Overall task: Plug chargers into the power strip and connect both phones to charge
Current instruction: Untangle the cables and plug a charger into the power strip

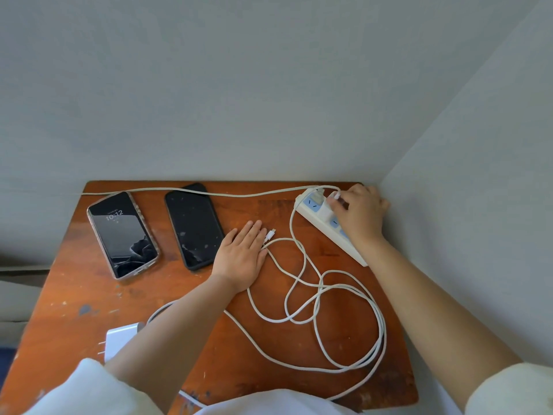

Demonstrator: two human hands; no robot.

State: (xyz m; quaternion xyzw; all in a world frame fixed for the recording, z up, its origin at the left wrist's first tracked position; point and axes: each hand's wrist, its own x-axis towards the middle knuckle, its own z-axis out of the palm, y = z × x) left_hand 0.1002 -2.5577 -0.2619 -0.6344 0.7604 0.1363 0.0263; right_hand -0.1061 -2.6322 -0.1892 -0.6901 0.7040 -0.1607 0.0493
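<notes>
step: our right hand (360, 215) pinches first charger (326, 209) into strip (308, 209) at desk's (89, 295) far right | left hand (242, 256) spread flat beside cable tip (270, 234) | next: second charger (119, 339), near-left, then phones (122, 235).

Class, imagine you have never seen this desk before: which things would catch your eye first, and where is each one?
Most striking is the right hand at the far right corner, gripping a white charger seated in the power strip. Next come the two phones on the far left: one with a lit screen, and a dark one beside it. White cable loops across the table's middle, where the left hand lies flat.
</notes>
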